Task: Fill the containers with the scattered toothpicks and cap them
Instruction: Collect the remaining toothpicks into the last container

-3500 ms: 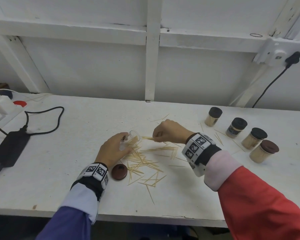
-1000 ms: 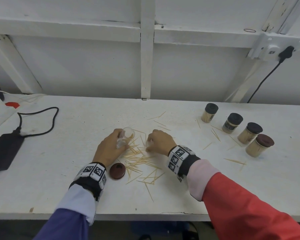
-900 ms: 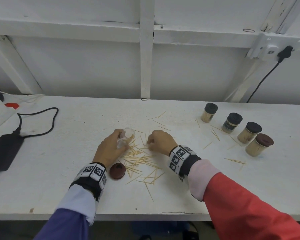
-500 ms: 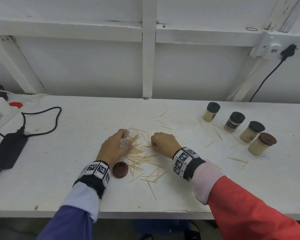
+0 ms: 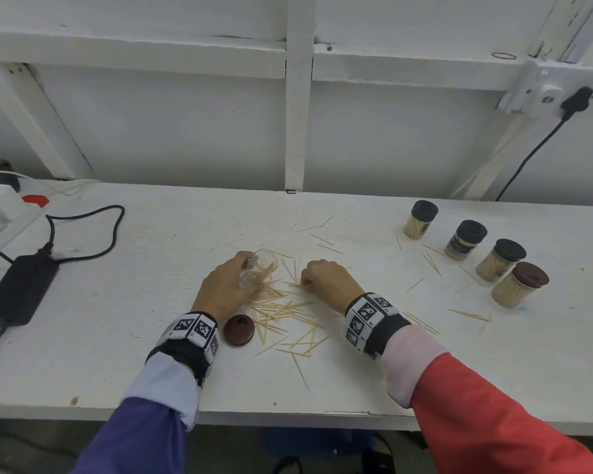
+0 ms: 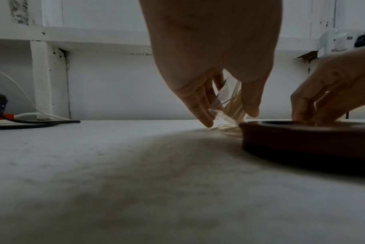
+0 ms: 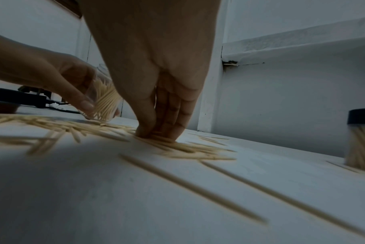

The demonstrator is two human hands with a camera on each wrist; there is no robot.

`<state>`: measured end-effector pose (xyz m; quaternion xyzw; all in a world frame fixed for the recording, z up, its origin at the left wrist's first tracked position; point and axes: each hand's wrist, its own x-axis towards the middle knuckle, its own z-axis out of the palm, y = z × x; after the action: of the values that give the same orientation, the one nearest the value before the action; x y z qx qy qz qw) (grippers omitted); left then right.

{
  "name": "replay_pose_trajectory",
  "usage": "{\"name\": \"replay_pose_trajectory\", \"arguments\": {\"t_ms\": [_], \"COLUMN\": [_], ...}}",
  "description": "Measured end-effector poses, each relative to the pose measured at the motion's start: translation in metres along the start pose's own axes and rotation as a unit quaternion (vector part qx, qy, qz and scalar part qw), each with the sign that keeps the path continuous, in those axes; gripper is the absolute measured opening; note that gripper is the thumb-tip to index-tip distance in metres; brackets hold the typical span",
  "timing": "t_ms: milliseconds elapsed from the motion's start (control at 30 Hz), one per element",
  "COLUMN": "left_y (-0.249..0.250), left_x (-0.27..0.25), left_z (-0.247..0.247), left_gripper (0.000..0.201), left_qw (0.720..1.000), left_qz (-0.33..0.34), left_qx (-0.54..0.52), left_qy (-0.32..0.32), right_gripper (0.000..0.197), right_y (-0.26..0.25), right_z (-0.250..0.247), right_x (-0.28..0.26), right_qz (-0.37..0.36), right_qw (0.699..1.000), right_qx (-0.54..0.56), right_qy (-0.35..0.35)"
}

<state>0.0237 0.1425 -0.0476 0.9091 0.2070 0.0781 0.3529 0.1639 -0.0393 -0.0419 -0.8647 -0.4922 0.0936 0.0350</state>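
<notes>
— From the head view, where are your hands?

— My left hand (image 5: 227, 291) has its grip curled round a clear jar (image 5: 258, 268), tilted with its mouth toward the far right, low over the white bench (image 5: 117, 336). My right hand (image 5: 329, 283) is just beside it, fingers bunched down on the toothpicks (image 5: 288, 316) that lie scattered between my wrists. The jar's brown lid (image 5: 239, 330) lies flat on the bench near my left wrist. Four capped jars (image 5: 473, 248), filled, stand in a row far to the right, with loose toothpicks around them.

— And the left wrist view?

— My fingers (image 6: 198, 102) and thumb hold the jar (image 6: 223, 105) from both sides; toothpicks show inside it, and its bottom edge is close to the bench. The lid (image 6: 302, 138) is near, on the right, and my right hand (image 6: 333, 89) reaches down behind it.

— The right wrist view?

— My right grip is closed: the fingertips (image 7: 148, 130) pinch together onto a bundle of toothpicks (image 7: 185, 147) lying on the bench. The jar (image 7: 104, 99), partly filled, hangs tilted in my left hand (image 7: 58, 79) just to the left, apart from my fingers.
</notes>
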Motion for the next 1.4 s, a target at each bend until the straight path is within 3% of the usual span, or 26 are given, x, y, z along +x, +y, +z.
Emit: {"name": "replay_pose_trajectory", "arguments": {"t_ms": [167,400,500,633,733,933,1067,1267,1400], "left_y": [0.003,0.007,0.011,0.007,0.005,0.011,0.012,0.011,0.014], "left_x": [-0.001,-0.004,-0.006,-0.004,-0.004,-0.005,-0.006,-0.006,-0.006], "left_z": [0.0,-0.002,-0.004,-0.004,-0.001,0.0,0.003,0.004,0.003], "left_gripper": [0.042,0.055,0.061,0.045,0.044,0.047,0.045,0.035,0.032], "left_qw": [1.0,1.0,1.0,0.999,1.0,0.999,0.999,0.997,0.998], "left_qz": [0.002,-0.004,-0.005,0.004,0.02,0.026,0.028,0.034,0.018], "left_qx": [-0.002,0.0,-0.003,0.015,0.007,-0.01,-0.017,0.003,-0.029], "left_qy": [0.004,0.003,0.015,0.03,0.018,-0.02,-0.04,-0.068,-0.051], "right_gripper": [0.019,0.023,0.028,0.031,0.029,0.037,0.04,0.034,0.016], "right_y": [-0.002,-0.009,-0.007,-0.007,-0.01,-0.022,-0.031,-0.029,-0.021], "right_z": [-0.001,-0.001,-0.001,-0.004,-0.008,-0.009,-0.009,-0.007,-0.011], "right_x": [-0.004,-0.009,-0.006,-0.004,-0.007,-0.014,-0.016,-0.016,-0.008], "right_qz": [0.001,-0.005,-0.005,-0.015,-0.058,-0.187,-0.22,-0.188,-0.153], "right_qw": [0.999,0.995,0.992,0.967,0.953,0.937,0.928,0.93,0.913], "right_qx": [-0.047,-0.101,-0.078,-0.035,-0.02,0.016,0.029,0.051,0.066], "right_qy": [0.022,0.016,0.096,0.253,0.298,0.294,0.301,0.312,0.373]}}
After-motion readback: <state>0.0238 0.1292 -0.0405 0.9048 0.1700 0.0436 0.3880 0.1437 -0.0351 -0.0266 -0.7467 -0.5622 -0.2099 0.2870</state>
